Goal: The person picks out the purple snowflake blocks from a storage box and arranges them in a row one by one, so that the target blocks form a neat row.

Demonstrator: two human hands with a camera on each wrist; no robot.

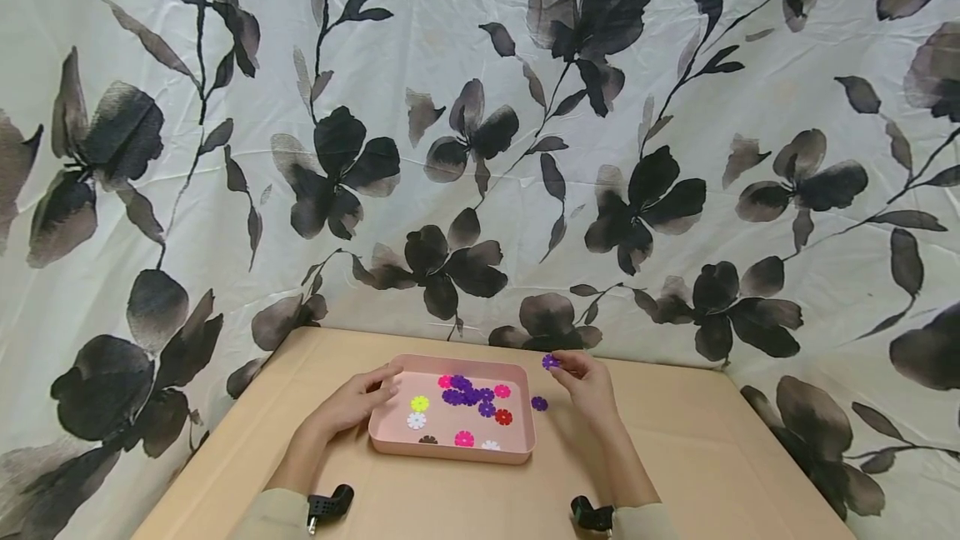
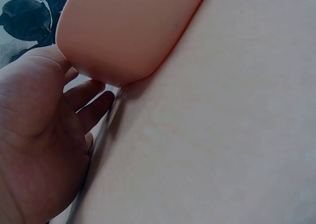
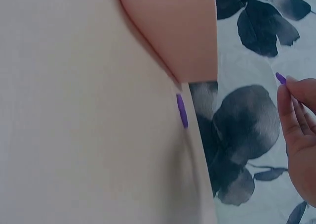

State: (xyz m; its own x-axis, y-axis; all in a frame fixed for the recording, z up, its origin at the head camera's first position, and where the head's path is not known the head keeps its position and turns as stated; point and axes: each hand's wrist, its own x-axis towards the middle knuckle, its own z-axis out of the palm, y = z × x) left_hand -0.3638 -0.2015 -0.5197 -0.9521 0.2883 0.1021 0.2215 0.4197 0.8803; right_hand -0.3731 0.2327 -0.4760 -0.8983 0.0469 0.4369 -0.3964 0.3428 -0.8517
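At the left side of a shallow pink tray [image 1: 450,452], my left hand [image 1: 351,401] holds the rim, its thumb over the edge and the other fingers along the outer wall. The left wrist view shows this hand [image 2: 44,120] against the tray's rounded corner [image 2: 128,31]. My right hand [image 1: 589,386] is raised past the tray's right side, pinching a purple interlocking disc [image 1: 550,362] between thumb and fingertips. That disc [image 3: 281,78] appears edge-on in the right wrist view. Another purple disc [image 1: 539,403] lies on the table beside the tray.
Inside the tray are several purple discs [image 1: 469,397], plus pink [image 1: 464,438], red [image 1: 503,417], yellow [image 1: 419,403], white [image 1: 416,421] and brown [image 1: 428,440] ones. A floral cloth [image 1: 465,140] hangs behind the tan table [image 1: 690,457].
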